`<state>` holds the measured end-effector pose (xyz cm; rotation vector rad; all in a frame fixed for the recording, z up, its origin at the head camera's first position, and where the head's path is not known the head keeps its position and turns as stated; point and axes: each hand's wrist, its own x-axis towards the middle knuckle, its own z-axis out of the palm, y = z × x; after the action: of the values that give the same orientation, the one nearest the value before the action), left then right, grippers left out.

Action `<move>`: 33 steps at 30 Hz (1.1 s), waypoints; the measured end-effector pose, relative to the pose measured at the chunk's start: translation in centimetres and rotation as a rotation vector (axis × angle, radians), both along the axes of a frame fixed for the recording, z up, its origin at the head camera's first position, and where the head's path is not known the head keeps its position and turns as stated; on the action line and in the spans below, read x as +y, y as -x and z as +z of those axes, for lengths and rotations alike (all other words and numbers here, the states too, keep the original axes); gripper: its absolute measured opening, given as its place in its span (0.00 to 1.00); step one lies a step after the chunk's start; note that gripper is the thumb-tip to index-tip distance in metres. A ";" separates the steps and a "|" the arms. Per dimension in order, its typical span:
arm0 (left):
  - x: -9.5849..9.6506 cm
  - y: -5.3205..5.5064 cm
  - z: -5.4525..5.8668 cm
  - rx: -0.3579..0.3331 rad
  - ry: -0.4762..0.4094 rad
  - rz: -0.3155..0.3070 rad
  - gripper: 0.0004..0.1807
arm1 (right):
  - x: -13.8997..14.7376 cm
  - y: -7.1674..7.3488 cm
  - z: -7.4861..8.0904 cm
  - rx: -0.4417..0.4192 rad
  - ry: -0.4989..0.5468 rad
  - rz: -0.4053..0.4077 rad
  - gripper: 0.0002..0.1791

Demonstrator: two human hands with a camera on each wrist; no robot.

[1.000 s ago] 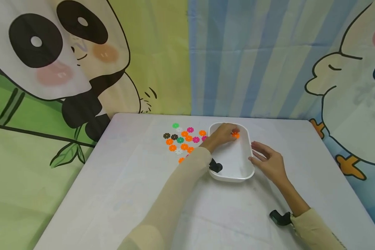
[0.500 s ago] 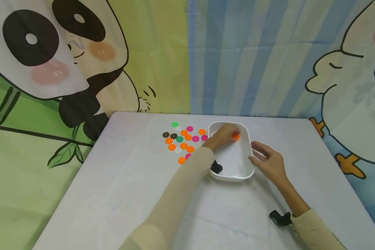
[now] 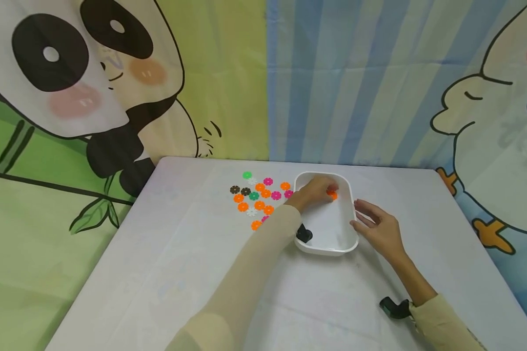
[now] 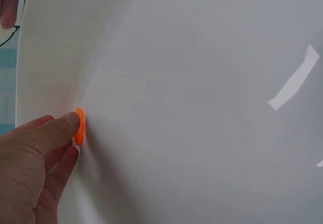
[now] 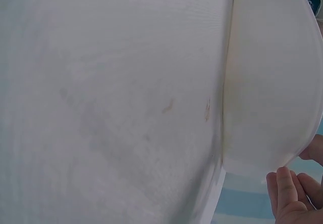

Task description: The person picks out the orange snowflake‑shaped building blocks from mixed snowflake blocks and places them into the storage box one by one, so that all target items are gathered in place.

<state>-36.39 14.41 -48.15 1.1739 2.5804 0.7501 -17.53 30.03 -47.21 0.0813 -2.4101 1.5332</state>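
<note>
A white rectangular tray (image 3: 329,229) with rounded corners stands on the table. Inside its far right part, my left hand (image 3: 318,189) pinches an orange flower-shaped plastic disc (image 4: 79,127) between thumb and fingers. In the left wrist view the disc stands on edge, close to the tray's wall. My right hand (image 3: 379,229) is at the tray's right side, fingers loosely extended. The right wrist view shows its fingertips (image 5: 285,181) right at the tray's rim, with the outer wall in front of the camera.
Several flower-shaped discs in orange, pink (image 3: 275,195), green (image 3: 253,195), black (image 3: 234,189) and white (image 3: 251,212) lie scattered left of the tray. My left forearm (image 3: 250,263) overlaps the near end of that group. A printed curtain (image 3: 334,97) hangs behind the table (image 3: 180,273).
My left hand has shifted slightly right inside the tray, and the orange disc sits a little nearer to me. The right hand holds its place at the tray's side.
</note>
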 end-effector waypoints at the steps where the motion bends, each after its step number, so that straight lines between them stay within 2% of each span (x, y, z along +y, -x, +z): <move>1: -0.1 0.0 0.2 -0.016 -0.004 -0.003 0.21 | 0.0 0.0 0.0 -0.003 0.001 0.001 0.33; 6: -1.2 0.3 1.9 -0.094 -0.048 0.000 0.20 | -0.1 -0.1 0.0 -0.002 -0.034 -0.005 0.34; 13: -3.5 1.4 4.2 -0.078 -0.147 -0.041 0.19 | -0.2 -0.1 -0.1 -0.017 -0.075 -0.040 0.34; 18: -6.1 2.3 5.6 -0.100 -0.171 0.012 0.20 | -0.4 -0.2 0.1 0.018 -0.055 -0.027 0.33; 20: -7.4 2.6 5.9 -0.077 -0.154 0.045 0.20 | -0.5 -0.3 0.2 0.029 -0.052 -0.020 0.33; 26: -11.0 3.2 5.4 -0.018 -0.129 0.141 0.18 | -0.6 -0.5 0.4 0.030 -0.060 -0.025 0.32; 30: -12.4 3.1 4.2 -0.014 -0.115 0.170 0.17 | -0.6 -0.7 0.3 0.019 -0.065 -0.034 0.33; 33: -12.9 2.8 2.9 -0.036 -0.105 0.186 0.17 | -0.6 -0.7 0.2 0.017 -0.077 -0.032 0.33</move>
<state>-39.24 1.47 -45.24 0.9462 2.6753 0.9473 -16.83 29.42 -46.97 0.0704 -2.4455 1.4199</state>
